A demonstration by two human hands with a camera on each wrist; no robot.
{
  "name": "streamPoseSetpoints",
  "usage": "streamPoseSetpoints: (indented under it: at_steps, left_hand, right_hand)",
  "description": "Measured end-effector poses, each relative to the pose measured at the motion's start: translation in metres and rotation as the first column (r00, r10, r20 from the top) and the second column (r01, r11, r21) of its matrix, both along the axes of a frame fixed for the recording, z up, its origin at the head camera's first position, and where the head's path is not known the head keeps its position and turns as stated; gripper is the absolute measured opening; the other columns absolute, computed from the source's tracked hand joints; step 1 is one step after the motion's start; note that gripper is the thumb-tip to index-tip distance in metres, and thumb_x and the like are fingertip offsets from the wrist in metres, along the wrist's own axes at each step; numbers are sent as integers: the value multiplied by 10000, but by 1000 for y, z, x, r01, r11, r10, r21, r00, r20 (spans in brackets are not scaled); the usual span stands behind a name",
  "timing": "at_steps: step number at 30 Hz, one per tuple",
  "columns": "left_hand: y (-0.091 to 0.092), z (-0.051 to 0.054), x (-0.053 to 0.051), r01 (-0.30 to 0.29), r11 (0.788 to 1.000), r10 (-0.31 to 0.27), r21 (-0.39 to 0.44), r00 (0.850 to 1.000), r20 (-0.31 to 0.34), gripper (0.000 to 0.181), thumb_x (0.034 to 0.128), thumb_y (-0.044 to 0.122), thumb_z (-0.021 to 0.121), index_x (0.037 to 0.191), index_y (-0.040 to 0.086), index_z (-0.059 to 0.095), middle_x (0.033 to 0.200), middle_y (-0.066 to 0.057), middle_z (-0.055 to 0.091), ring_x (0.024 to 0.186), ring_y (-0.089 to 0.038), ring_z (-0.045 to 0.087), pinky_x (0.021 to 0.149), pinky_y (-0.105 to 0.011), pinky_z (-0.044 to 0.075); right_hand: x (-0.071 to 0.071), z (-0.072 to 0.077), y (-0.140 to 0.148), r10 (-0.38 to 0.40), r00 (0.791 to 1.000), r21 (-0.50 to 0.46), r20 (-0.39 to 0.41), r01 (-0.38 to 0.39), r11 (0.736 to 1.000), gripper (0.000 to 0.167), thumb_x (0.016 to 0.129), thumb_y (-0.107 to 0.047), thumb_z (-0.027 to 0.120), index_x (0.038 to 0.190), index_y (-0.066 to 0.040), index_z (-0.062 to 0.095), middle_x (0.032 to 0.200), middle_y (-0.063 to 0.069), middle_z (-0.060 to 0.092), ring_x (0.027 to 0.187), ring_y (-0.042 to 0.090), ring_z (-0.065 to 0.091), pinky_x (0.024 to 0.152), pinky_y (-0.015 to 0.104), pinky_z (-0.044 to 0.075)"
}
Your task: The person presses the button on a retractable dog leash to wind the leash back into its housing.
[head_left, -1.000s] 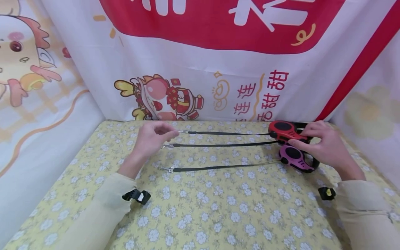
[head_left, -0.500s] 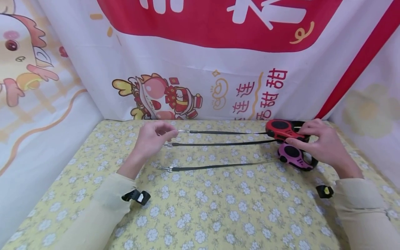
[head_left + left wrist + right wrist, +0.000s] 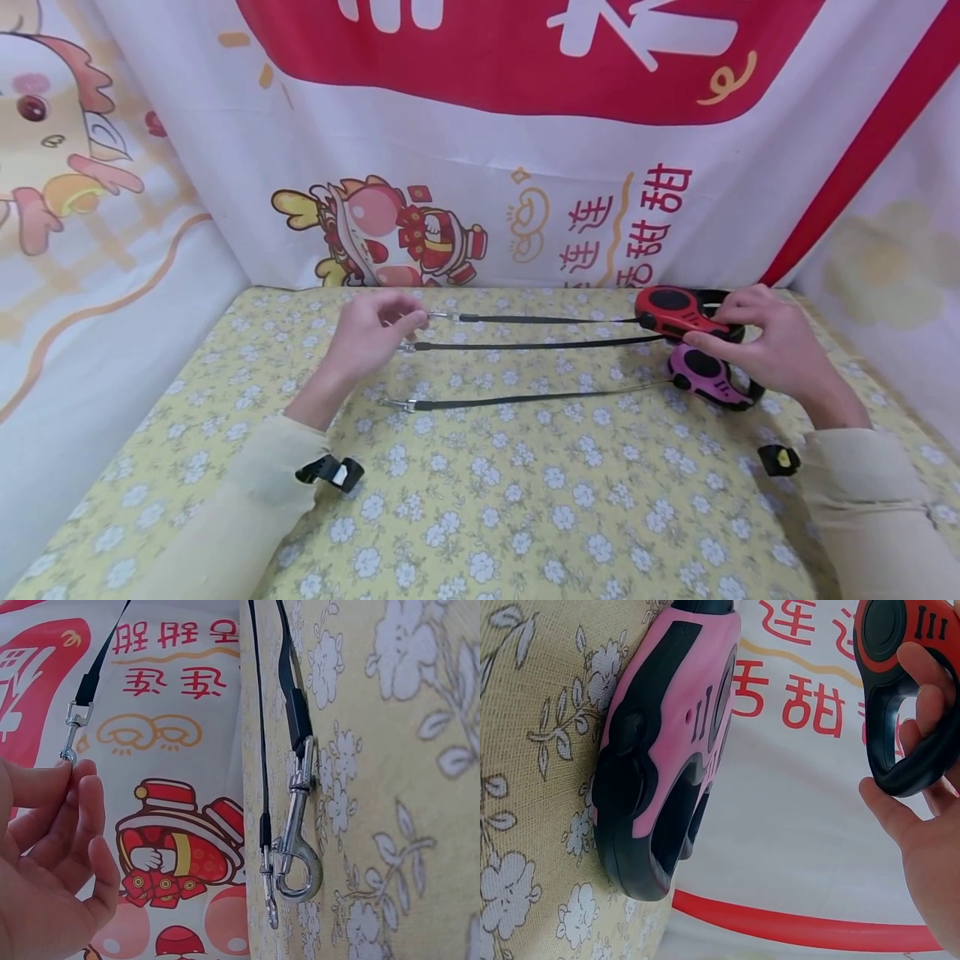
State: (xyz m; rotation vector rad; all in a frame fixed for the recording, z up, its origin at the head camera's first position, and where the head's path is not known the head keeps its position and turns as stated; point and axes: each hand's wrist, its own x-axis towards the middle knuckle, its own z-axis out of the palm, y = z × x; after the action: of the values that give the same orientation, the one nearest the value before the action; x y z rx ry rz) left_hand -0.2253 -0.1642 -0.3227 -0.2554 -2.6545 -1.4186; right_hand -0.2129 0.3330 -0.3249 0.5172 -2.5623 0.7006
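My right hand (image 3: 772, 346) grips a red retractable dog leash (image 3: 671, 310) by its black handle, raised off the table in the right wrist view. Its black strap (image 3: 532, 319) runs left to a metal snap hook (image 3: 73, 735). My left hand (image 3: 367, 333) pinches the end of that hook between thumb and fingertip. A pink retractable leash (image 3: 676, 712) lies on the table just below the red one, its strap (image 3: 517, 400) and snap hook (image 3: 296, 847) stretched to the left. Between them lies another black strap (image 3: 525, 347) with a hook; its casing is mostly hidden.
A yellow flowered cloth (image 3: 510, 500) covers the table. Printed white and red hangings (image 3: 480, 150) stand along the back and both sides, close behind the red leash. A black strap band sits on each sleeve.
The red leash and my right hand have shifted slightly left. My left hand has edged a little right, still on the hook. The other leashes lie as before.
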Motion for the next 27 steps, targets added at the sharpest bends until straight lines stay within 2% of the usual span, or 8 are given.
streamPoseSetpoints:
  at_steps: [8,16,21,27]
  left_hand:
    - [2,0,1,17,1000,-18,-21,999,-28,172,1075,238,636,1130,123,752,1028,-109,766,896,-303,708,727,-328,565]
    - [3,-2,1,31,997,-35,-67,997,-65,175,1073,223,614,1114,114,745,987,-104,758,846,-241,696,744,-337,577]
    - [4,0,2,25,998,-28,-50,997,-71,184,1069,237,613,1108,120,749,968,-104,756,834,-231,693,723,-318,568]
    - [4,1,2,34,999,-36,-31,997,-63,198,1076,264,626,1148,121,743,1027,-112,761,880,-276,717,734,-303,576]
  right_hand:
    - [1,1,-1,-4,1000,1,9,4,1000,228,828,-232,907,919,-41,821,955,57,670,936,-55,411,740,182,375]
    - [1,1,-2,3,1000,-7,14,-3,1000,223,827,-219,908,919,-36,820,961,48,662,936,-56,414,743,181,376]
    - [2,2,-4,6,1000,-15,19,-6,1000,234,827,-216,909,930,-27,819,976,51,663,945,-59,417,750,184,377]
    - [2,3,-6,11,1000,-14,12,-11,1000,241,820,-210,913,937,-22,819,982,54,670,958,-70,416,758,188,378]
